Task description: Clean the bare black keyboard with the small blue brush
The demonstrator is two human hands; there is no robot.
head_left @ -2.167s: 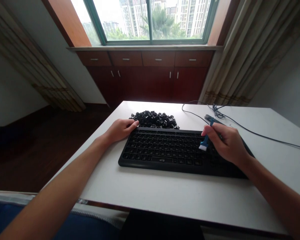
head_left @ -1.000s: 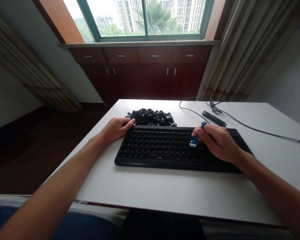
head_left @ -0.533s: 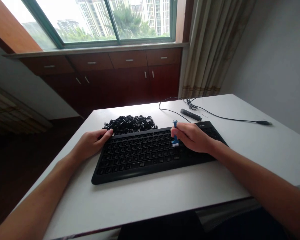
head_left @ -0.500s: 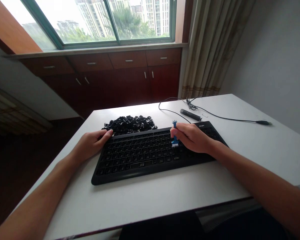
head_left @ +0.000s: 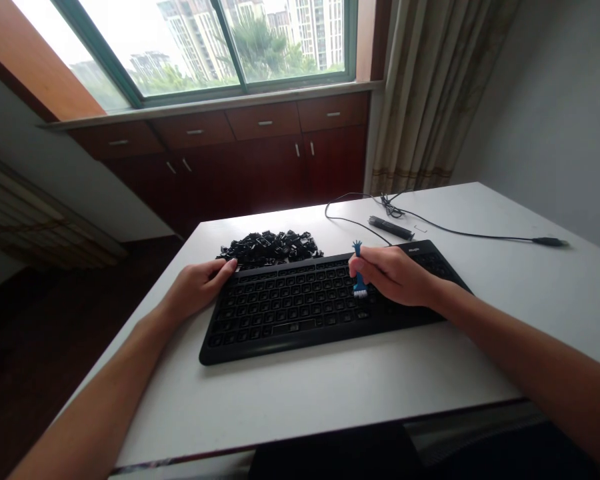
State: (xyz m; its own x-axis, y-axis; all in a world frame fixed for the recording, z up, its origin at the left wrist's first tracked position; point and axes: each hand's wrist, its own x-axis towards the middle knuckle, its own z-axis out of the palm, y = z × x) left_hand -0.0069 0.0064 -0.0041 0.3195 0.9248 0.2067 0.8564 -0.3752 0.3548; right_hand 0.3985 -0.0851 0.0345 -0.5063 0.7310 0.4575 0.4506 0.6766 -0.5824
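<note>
A black keyboard (head_left: 300, 293) with its keycaps off lies across the white table. My right hand (head_left: 397, 273) is closed around a small blue brush (head_left: 359, 279), held upright with its white bristles down at the key sockets right of the middle. The hand covers part of the keyboard's right side. At the keyboard's far left corner, my left hand (head_left: 200, 287) grips the edge, thumb on top and the other fingers partly hidden. Just behind the keyboard is a heap of loose black keycaps (head_left: 273, 248), close to the left fingertips.
Behind the keyboard on the right lie a dark elongated piece (head_left: 391, 228), a small thin bent piece (head_left: 421, 229) and a black cable (head_left: 455, 232) ending in a plug (head_left: 550, 242). The white table's (head_left: 310, 393) front edge runs close to my body.
The whole view has shifted, so everything appears a little further right. Both hands keep their grips, and the brush stays at nearly the same part of the keyboard.
</note>
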